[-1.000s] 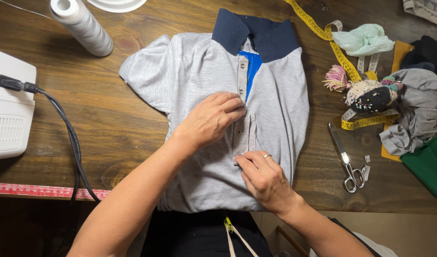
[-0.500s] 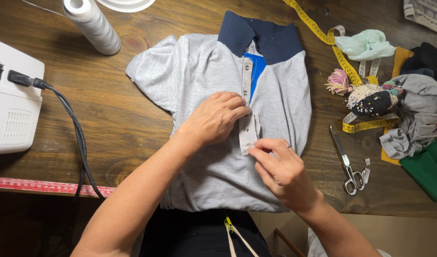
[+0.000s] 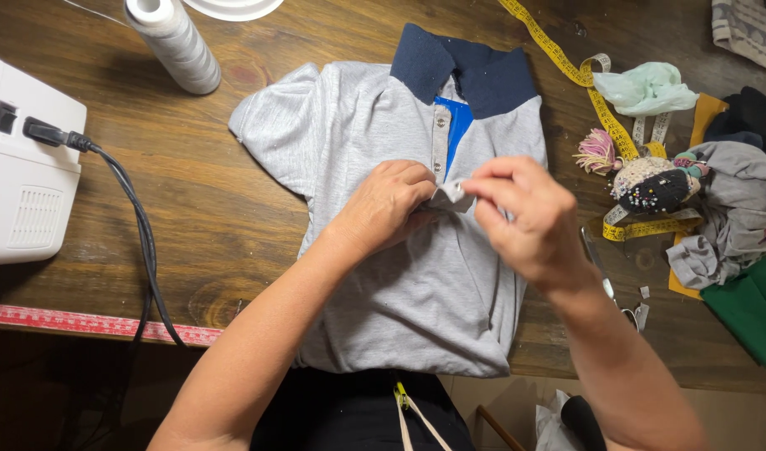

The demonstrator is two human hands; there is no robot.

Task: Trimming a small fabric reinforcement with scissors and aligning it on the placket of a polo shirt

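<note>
We look down on a dark wooden surface (image 3: 232, 225) where a grey polo shirt (image 3: 399, 292) with a navy collar and a blue inner placket lies flat, collar away from us, its hem hanging over the near edge. At the left edge sits a white machine (image 3: 24, 184) with a black power cord (image 3: 141, 234) plugged into its side and trailing off the front. Heaped at the right are grey and green cloth scraps (image 3: 733, 242).

Our left hand (image 3: 391, 205) presses on the shirt's chest, fingers curled closed on a small fold of grey fabric at the bottom of the placket. Our right hand (image 3: 525, 217), raised just above the shirt, pinches the same fold from the other side (the fingertips of both nearly meet).

A yellow tape measure (image 3: 566, 67) snakes down the right, past a pincushion (image 3: 654, 188). A white thread cone (image 3: 174, 42) stands at top left. Scissors (image 3: 608, 280) lie partly hidden behind the right wrist.
</note>
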